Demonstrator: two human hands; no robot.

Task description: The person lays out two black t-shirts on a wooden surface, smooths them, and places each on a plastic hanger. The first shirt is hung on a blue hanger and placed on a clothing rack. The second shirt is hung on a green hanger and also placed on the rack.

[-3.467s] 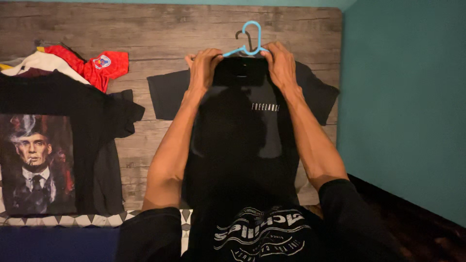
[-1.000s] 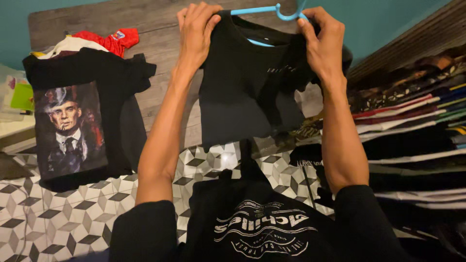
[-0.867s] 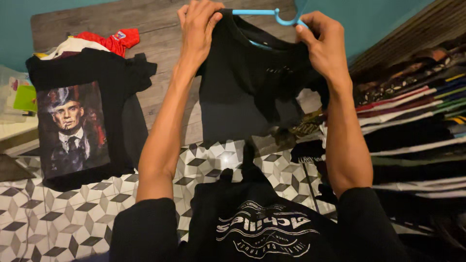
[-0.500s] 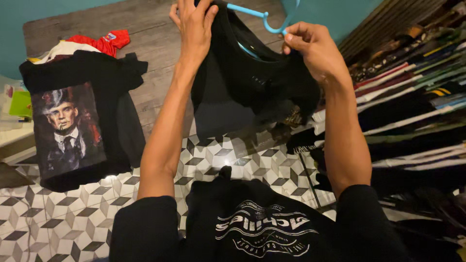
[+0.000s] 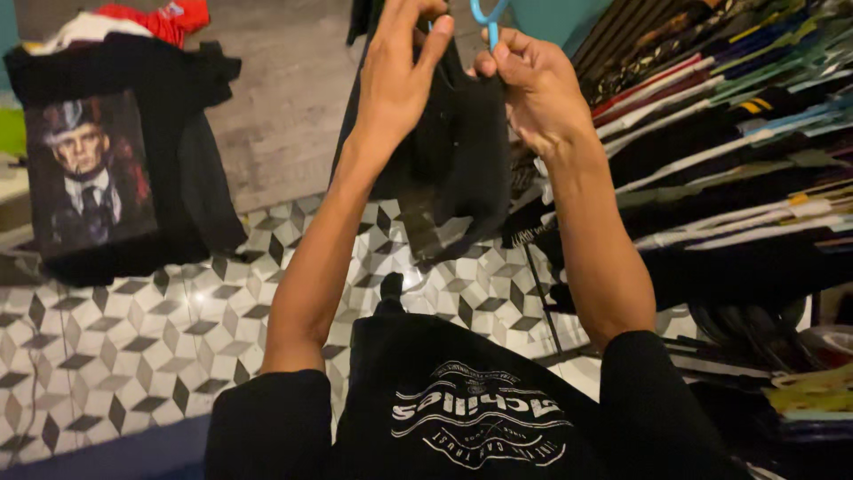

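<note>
Swung right toward the rack [image 5: 737, 133], both hands [image 5: 404, 71] [image 5: 529, 84] gripping black shirt [image 5: 462, 169].

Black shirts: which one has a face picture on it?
The black shirt spread flat at the left, under the red cloth. The one held in both hands on the blue hanger shows no picture.

The blue hanger [image 5: 486, 18] runs off the top edge; the black shirt's [image 5: 453, 151] collar is hidden behind both hands.
</note>
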